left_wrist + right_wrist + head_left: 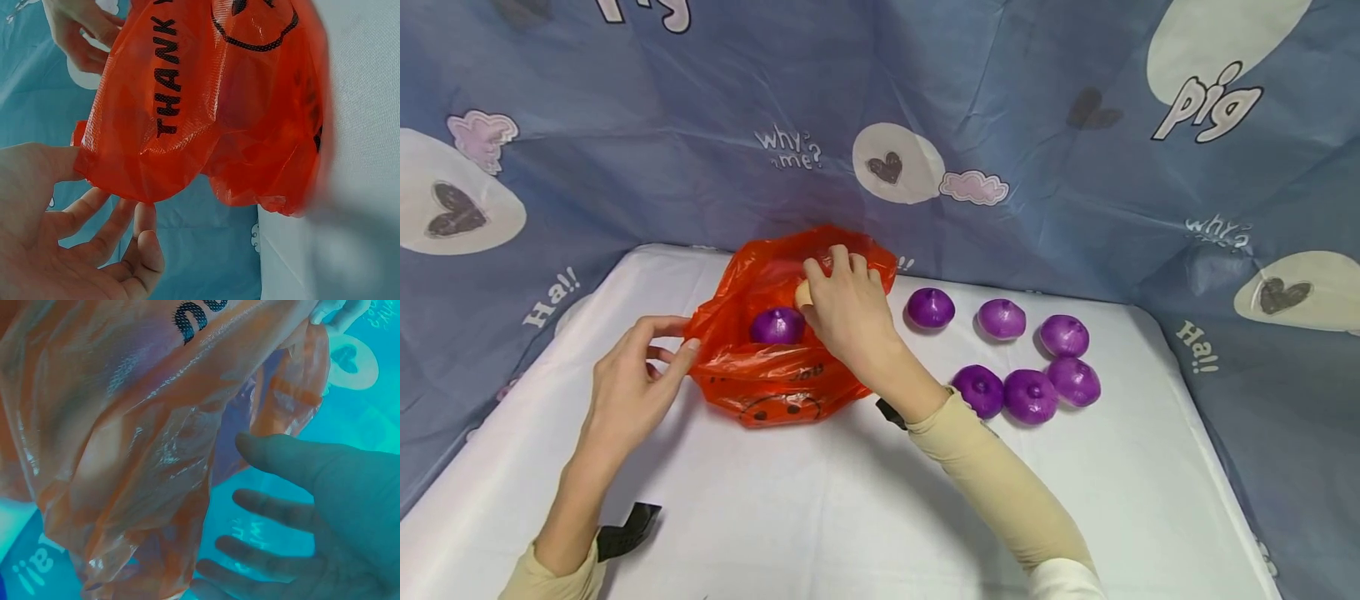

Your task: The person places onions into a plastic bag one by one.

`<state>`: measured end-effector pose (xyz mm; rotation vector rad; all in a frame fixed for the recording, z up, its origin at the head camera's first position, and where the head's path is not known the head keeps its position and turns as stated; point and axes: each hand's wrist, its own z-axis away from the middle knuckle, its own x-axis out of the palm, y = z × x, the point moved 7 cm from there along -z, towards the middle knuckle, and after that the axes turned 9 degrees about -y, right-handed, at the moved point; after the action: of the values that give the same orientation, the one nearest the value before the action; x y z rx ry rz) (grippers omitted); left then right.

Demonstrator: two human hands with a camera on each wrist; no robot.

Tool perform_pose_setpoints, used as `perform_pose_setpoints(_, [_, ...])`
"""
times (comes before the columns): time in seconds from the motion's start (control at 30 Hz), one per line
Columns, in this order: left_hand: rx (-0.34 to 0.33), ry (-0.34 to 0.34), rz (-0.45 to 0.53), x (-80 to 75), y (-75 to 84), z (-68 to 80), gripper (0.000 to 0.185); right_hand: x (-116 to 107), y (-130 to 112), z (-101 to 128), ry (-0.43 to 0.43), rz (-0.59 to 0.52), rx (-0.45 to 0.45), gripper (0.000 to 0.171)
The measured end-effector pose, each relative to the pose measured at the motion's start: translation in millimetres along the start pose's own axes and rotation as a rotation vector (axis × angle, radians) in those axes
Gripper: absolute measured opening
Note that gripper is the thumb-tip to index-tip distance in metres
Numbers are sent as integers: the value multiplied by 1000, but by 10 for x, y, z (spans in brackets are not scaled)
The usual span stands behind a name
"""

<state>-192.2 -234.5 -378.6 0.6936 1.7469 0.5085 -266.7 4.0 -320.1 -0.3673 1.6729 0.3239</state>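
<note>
1. The left hand (632,379) pinches the near edge of the orange bag (767,375) on the white surface (850,500).
2. The right hand (846,312), fingers relaxed, rests at the bag's mouth beside a purple onion (777,325) inside.
3. Six more onions (1030,396) lie to the right.

Head cam is looking down over the whole table (880,500); both wrist cams are sitting super close, all sharing the orange bag (760,375).

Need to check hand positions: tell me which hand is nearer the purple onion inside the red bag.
Right. The right hand is at the bag's mouth, right beside the purple onion; the left hand pinches the red bag at its left edge.
</note>
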Motion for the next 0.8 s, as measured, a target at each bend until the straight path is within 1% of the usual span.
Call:
perform_pose_setpoints(0.27, [0,0,-2,6,-3,-4,34,-28,171,127,9,-32,27,55])
perform_pose_setpoints(0.37, [1,-1,-1,16,4,-7,34,-32,263,172,11,-31,44,54])
perform_pose_setpoints(0.5, [2,4,0,17,5,-8,34,-37,406,210,10,-66,70,50])
perform_pose_setpoints(0.7, [3,0,3,14,-3,-11,34,-43,588,252,8,-109,108,52])
perform_pose_setpoints(0.8, [1,0,2,2,-16,1,35,-28,642,265,10,-123,122,52])
